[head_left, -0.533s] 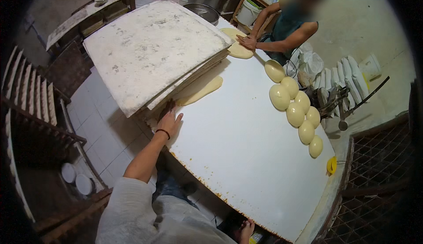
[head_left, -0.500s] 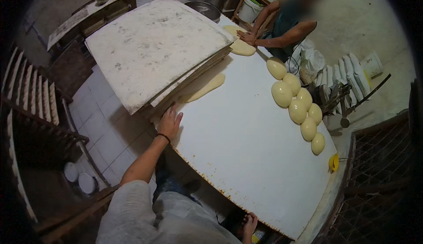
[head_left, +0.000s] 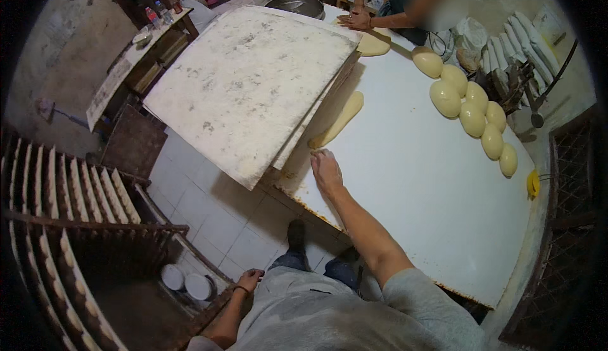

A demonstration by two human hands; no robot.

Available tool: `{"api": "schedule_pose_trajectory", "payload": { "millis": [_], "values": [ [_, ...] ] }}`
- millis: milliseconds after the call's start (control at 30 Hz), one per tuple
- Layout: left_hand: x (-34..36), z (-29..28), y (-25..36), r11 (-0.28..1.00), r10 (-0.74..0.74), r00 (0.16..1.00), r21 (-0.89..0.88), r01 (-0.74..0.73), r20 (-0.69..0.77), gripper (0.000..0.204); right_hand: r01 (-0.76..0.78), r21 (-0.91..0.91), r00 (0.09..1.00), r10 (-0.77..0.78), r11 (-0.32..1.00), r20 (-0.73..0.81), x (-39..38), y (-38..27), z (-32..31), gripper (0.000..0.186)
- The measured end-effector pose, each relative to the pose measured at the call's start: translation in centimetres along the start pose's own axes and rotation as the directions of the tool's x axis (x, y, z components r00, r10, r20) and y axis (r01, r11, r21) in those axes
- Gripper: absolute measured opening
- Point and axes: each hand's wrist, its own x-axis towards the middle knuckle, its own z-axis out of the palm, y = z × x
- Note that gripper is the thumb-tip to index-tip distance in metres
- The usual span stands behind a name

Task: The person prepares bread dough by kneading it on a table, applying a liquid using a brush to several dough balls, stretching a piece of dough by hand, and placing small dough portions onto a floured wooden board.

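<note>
Over in the upper left of the frame, a scuffed, dull wall [head_left: 63, 53] rises behind a narrow bench [head_left: 130, 64] with a pale, stained top. Square white tiles [head_left: 196, 183] pave the floor left of centre, partly in shadow, running up to a dark, barred rack [head_left: 139, 227] at the lower left. Light thins toward the right edge, where a dark mesh grille [head_left: 573, 167] stands.

Three small bottles [head_left: 166, 16] stand on a narrow bench [head_left: 134, 56]
</note>
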Motion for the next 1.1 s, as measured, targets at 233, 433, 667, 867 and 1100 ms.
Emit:
{"api": "schedule_pose_trajectory", "payload": {
  "millis": [233, 433, 667, 867, 1100],
  "values": [
    [3.3, -10.0, -2.8, 0.981, -0.025, 0.991, -0.192, -0.001, -0.132, 0.036, 0.03, -0.192, 0.928, 0.044, 0.981, 0.371, -0.7, -2.7, 5.4, 0.023],
    [8.7, -7.8, 3.4, 0.961, 0.23, 0.972, -0.148, -0.235, -0.048, 0.035, -0.089, 0.115, 0.863, 0.019, 0.989, 0.504, -15.2, -8.2, 0.6, 0.013],
    [8.6, -8.0, 9.8, 0.939, 0.332, 0.94, -0.124, -0.321, 0.083, 0.034, 0.006, -0.153, 1.0, -0.005, 0.988, 0.01, 4.6, -1.8, 1.7, 0.016],
    [5.2, -12.3, 4.8, 0.991, 0.042, 0.997, -0.122, -0.049, -0.063, 0.033, -0.183, -0.042, 0.787, 0.172, 0.982, 0.592, -6.3, -9.2, 5.3, 0.029],
    [8.4, -13.4, -9.4, 0.99, -0.03, 1.0, -0.138, 0.03, 0.0, 0.035, -0.088, 0.298, 0.995, 0.073, 0.95, 0.061, 4.5, -6.9, -1.0, 0.03]
  ]
}}
